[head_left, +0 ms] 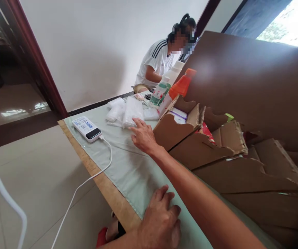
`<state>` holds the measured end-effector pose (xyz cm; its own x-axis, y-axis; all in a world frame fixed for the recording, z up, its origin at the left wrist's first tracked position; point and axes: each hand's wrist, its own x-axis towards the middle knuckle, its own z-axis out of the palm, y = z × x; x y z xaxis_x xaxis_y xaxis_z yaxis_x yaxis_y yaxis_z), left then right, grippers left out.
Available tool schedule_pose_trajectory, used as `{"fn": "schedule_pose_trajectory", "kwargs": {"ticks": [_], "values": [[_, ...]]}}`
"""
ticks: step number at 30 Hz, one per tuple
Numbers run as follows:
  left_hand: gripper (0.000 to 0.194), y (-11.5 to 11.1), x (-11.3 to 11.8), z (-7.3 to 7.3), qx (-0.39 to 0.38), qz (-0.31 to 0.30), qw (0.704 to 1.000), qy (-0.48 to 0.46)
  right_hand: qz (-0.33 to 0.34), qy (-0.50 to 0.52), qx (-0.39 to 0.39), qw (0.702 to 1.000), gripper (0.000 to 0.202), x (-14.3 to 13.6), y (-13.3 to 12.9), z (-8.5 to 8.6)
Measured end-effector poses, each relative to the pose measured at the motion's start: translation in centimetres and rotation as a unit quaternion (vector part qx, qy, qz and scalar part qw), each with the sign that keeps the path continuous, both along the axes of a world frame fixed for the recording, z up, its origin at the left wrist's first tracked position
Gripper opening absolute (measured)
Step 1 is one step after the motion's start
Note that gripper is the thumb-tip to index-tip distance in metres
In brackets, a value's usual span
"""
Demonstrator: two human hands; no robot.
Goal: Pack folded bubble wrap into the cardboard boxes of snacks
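My right hand (144, 137) reaches across the table with its fingers stretched out and holds nothing. Its fingertips are at the near edge of a folded pack of clear plastic bags (133, 111); whether they touch it I cannot tell. More clear plastic packs (116, 112) lie beside it. Lower down, my left hand (161, 216) rests on the pale green tablecloth (128, 166), fingers loosely bent and apart, with nothing in it. To the left lies a white power bank (87, 129) with a dark display and a white cable (109, 157) plugged in.
Cut cardboard boxes (216, 166) line the table's right side, with packets inside. Beyond them stand an orange bottle (182, 84) and a clear bottle with a green label (160, 92). A person (156, 62) in a white shirt sits at the far end. The wooden table edge (107, 183) runs along the left.
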<state>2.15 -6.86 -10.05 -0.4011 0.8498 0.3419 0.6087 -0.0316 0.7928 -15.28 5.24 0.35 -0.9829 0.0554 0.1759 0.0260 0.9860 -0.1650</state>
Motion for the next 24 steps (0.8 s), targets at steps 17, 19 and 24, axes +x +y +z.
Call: {"fn": "schedule_pose_trajectory", "kwargs": {"ticks": [17, 19, 24], "values": [[0.054, -0.7, -2.0, 2.6, 0.112, 0.06, 0.845, -0.519, -0.298, 0.316, -0.614, 0.659, 0.035, 28.1, -2.2, 1.3], [0.064, -0.8, -2.3, 3.0, 0.146, 0.074, 0.783, -0.6, -0.351, 0.314, -0.638, 0.609, 0.034, 32.4, -2.1, -0.4], [0.079, -1.9, -0.4, 3.4, 0.109, 0.093, 0.771, -0.621, -0.448, 0.32, -0.655, 0.518, 0.034, 40.8, -3.2, -3.8]]}}
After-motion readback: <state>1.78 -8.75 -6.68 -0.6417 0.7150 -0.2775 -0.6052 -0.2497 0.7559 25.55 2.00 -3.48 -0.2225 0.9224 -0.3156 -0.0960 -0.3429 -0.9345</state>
